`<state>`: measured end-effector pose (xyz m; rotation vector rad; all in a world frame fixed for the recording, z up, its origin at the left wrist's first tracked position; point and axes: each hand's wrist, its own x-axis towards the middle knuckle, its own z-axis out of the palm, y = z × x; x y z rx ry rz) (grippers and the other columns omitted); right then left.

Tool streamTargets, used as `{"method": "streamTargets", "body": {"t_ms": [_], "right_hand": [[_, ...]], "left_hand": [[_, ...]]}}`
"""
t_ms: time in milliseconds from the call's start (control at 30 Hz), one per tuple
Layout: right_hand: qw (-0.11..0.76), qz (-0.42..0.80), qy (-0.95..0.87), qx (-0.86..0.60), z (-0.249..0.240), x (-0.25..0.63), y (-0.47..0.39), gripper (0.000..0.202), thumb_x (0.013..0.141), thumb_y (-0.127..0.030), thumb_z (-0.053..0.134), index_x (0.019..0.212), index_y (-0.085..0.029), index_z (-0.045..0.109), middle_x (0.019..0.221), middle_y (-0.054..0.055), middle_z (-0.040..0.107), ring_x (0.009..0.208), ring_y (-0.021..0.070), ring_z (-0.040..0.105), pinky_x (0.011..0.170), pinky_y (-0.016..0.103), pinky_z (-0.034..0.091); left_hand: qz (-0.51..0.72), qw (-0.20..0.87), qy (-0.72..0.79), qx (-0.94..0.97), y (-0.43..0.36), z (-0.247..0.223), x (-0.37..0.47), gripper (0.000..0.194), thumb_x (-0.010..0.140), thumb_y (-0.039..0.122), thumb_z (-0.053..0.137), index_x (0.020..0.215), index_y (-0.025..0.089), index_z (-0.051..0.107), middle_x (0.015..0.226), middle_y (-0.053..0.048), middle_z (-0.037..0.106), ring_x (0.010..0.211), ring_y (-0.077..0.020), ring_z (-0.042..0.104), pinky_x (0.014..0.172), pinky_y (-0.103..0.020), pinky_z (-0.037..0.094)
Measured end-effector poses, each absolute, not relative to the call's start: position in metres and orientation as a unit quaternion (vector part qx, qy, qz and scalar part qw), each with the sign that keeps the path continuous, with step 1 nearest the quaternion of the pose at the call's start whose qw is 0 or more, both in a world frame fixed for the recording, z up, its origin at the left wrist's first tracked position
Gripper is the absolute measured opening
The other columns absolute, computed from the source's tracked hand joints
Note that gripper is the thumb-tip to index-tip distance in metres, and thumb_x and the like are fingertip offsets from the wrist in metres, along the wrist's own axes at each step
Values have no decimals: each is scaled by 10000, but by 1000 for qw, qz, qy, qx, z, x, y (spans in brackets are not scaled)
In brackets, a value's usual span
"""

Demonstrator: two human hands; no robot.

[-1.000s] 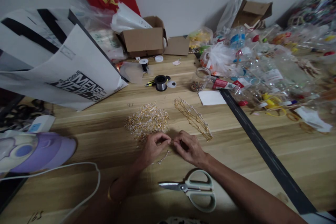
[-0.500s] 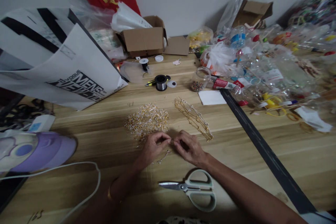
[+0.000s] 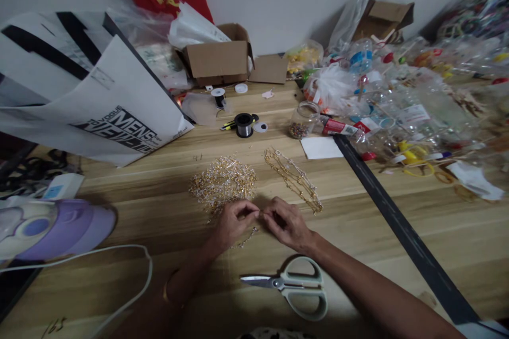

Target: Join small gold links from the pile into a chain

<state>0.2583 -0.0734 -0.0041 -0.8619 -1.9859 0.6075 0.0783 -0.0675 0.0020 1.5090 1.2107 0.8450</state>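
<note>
My left hand [image 3: 237,221] and my right hand [image 3: 287,223] meet tip to tip over the table, each closed in a pinch. Whatever lies between the fingertips is too small to make out. A short beaded chain piece [image 3: 249,237] rests on the wood just below my left hand. Behind that hand spreads a pile of gold and clear beaded links [image 3: 225,183]. Several gold and silver chains [image 3: 294,177] are laid out beyond my right hand. Scissors with pale handles [image 3: 292,286] lie nearer to me, blades pointing left.
Wire spools [image 3: 244,125] stand farther back, beside a jar of beads [image 3: 302,122]. Plastic bottles and bags [image 3: 405,100] crowd the right side. A large white bag [image 3: 99,100] and a purple appliance [image 3: 75,228] with a white cord occupy the left. A cardboard box [image 3: 218,61] sits at the back.
</note>
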Motion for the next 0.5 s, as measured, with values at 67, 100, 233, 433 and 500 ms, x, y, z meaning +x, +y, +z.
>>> {"method": "streamTargets", "body": {"t_ms": [67,100,233,433,500], "right_hand": [[429,244,-798,-346,-4,258,-73,105,888,-146,488,801,-186,530,673,15,522,598,130,474,540,240,360],[428,243,-798,-347,-4,258,-73,105,889,-149,487,800,-186,529,672,15,521,595,129,473,538,240,359],[426,243,-798,-349,-5,259,-73,107,894,-159,484,802,-185,532,678,16,525,595,129,478,536,237,361],[418,249,-800,-350,-5,259,-73,107,901,-171,480,811,-187,534,692,21,540,612,136,498,557,242,379],[419,247,-800,-352,-5,259,-73,113,901,-173,478,804,-187,533,684,19,533,603,135,494,550,242,375]], "left_hand": [[349,488,498,627,-68,1,78,97,721,213,609,690,136,659,660,-34,657,636,-137,590,617,-221,459],[347,487,497,629,-68,1,78,94,723,209,605,696,137,659,665,-34,658,640,-138,592,622,-221,461],[341,487,499,630,-68,2,78,87,729,201,605,713,135,660,679,-37,662,658,-140,599,628,-220,466],[347,495,498,623,-69,4,78,71,723,192,623,705,133,658,674,-33,663,647,-135,601,622,-216,469],[347,497,497,621,-69,4,78,71,722,196,630,705,134,659,676,-33,665,650,-136,603,626,-218,470]]}}
